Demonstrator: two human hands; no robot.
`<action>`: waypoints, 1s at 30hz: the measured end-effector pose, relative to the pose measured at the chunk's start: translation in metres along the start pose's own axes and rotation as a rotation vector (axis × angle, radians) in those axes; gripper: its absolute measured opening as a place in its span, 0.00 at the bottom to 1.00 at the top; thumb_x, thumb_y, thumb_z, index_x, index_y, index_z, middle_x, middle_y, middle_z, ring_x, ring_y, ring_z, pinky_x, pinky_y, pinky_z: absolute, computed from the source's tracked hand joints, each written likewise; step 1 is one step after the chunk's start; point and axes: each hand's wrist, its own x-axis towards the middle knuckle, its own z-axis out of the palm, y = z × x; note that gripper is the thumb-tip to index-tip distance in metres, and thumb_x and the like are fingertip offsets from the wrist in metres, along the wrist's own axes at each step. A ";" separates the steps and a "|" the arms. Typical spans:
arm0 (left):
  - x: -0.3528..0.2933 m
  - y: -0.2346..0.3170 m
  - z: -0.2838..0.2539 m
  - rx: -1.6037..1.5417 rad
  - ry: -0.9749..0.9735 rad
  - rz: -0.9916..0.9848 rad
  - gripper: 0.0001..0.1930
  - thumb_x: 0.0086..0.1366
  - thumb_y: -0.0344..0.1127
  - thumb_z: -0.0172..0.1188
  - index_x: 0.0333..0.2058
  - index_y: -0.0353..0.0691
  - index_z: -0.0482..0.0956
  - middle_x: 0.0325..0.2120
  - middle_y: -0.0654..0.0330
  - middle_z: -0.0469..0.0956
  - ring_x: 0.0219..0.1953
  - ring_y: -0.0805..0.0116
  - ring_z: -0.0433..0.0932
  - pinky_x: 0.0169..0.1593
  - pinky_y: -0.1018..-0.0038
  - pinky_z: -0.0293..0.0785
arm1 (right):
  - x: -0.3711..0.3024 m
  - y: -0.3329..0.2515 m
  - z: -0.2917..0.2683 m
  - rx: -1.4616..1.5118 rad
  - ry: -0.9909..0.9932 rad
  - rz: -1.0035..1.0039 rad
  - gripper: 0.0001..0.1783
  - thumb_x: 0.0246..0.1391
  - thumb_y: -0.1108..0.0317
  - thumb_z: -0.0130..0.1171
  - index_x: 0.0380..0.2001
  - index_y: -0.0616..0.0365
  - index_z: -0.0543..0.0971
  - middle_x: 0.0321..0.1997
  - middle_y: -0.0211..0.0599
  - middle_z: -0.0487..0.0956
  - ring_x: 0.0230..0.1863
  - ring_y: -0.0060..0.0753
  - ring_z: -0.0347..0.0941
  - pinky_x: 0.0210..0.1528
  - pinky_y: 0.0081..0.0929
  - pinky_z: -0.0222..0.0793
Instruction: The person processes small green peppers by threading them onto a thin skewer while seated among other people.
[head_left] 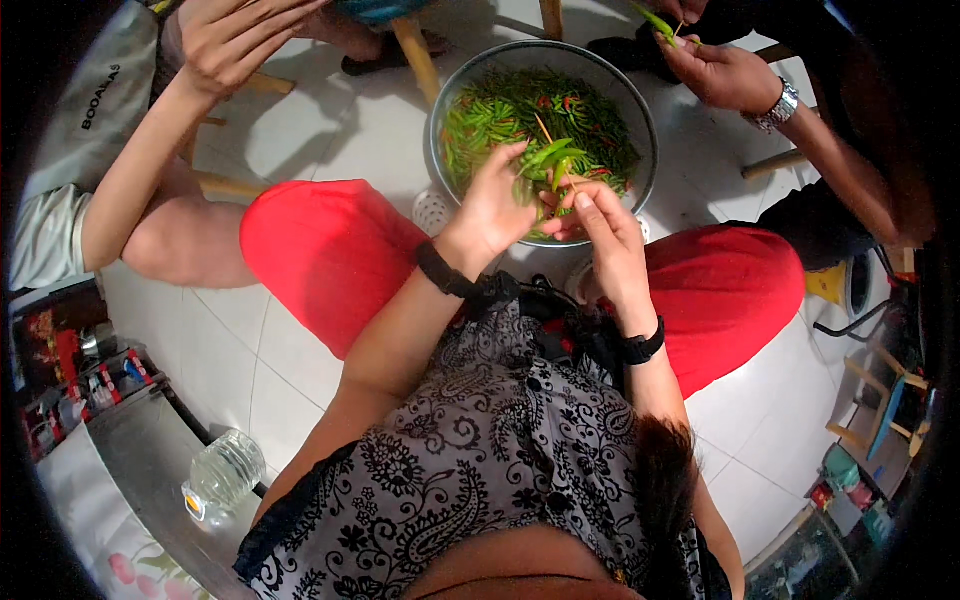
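Observation:
Over a round metal-rimmed basin (654, 150) my two hands are close together at a few green chili peppers (550, 158) on a thin wooden skewer (543, 127). My right hand (612, 235) is closed, thumb and fingertips pinching the skewer's lower end. My left hand (492, 210) is beside the peppers, palm turned up and thumb stretched out. Its other fingers are blurred and partly covered by the peppers, so its grip is unclear. Many loose green chili peppers (490, 125), with some red ones among them, fill the basin, which stands between my knees.
At the upper right, a co-worker's hand (715, 75) with a metal watch holds a green pepper and a stick. Another person's hand (225, 45) is at the upper left. Wooden stool legs (415, 60) stand near the basin. A clear plastic bottle (228, 470) is at lower left.

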 end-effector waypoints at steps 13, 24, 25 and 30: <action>-0.003 -0.005 -0.008 0.235 0.098 0.071 0.11 0.69 0.40 0.58 0.45 0.42 0.76 0.29 0.69 0.74 0.27 0.81 0.70 0.22 0.87 0.61 | -0.003 -0.013 -0.019 0.415 0.015 -0.098 0.13 0.69 0.62 0.43 0.38 0.61 0.71 0.35 0.47 0.81 0.35 0.38 0.80 0.41 0.29 0.75; -0.018 0.004 0.011 0.593 -0.124 -0.057 0.18 0.67 0.41 0.63 0.50 0.38 0.78 0.23 0.76 0.67 0.18 0.90 0.56 0.20 0.86 0.46 | -0.004 -0.015 -0.023 0.501 -0.053 -0.067 0.13 0.69 0.62 0.41 0.38 0.59 0.70 0.31 0.42 0.78 0.28 0.32 0.75 0.36 0.25 0.70; -0.018 0.004 0.010 0.599 -0.132 -0.054 0.17 0.67 0.41 0.63 0.49 0.39 0.78 0.23 0.76 0.67 0.18 0.90 0.56 0.19 0.86 0.46 | -0.003 -0.014 -0.024 0.507 -0.048 -0.065 0.12 0.69 0.62 0.41 0.38 0.59 0.70 0.31 0.41 0.78 0.28 0.32 0.75 0.36 0.25 0.70; -0.015 0.002 0.004 0.575 -0.054 0.040 0.10 0.67 0.38 0.63 0.42 0.40 0.78 0.23 0.76 0.68 0.18 0.89 0.58 0.20 0.87 0.50 | -0.002 -0.019 -0.015 0.350 0.150 -0.129 0.12 0.69 0.63 0.42 0.38 0.59 0.70 0.30 0.40 0.78 0.26 0.29 0.74 0.33 0.23 0.68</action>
